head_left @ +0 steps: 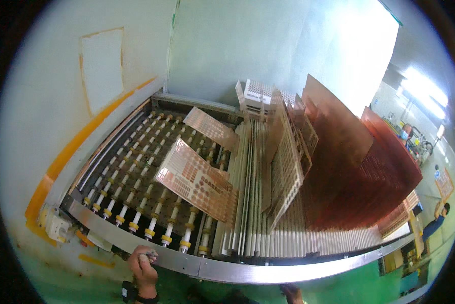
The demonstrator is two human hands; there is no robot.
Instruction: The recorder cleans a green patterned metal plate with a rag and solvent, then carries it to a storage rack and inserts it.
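Observation:
My left hand (143, 267) is at the front metal rail (182, 264) of a roller conveyor (146, 177), its fingers curled together. Something small and greyish shows at the fingertips, too small to name. At the lower edge my right hand (291, 294) is partly in view just below the rail; dark fingertips touch or nearly touch it, and the grip is unclear. Beyond the hands, a patterned copper-coloured panel (197, 180) leans from the rollers onto a ribbed rack (247, 187). A second similar panel (211, 127) tilts behind it.
Upright perforated panels (286, 167) stand in the rack's slots, beside a thick row of plain copper-brown sheets (334, 157) on the right. A white perforated box (268, 93) sits at the back. Two people (405, 133) (436, 221) are farther right. An electrical box (58, 225) is on the left wall.

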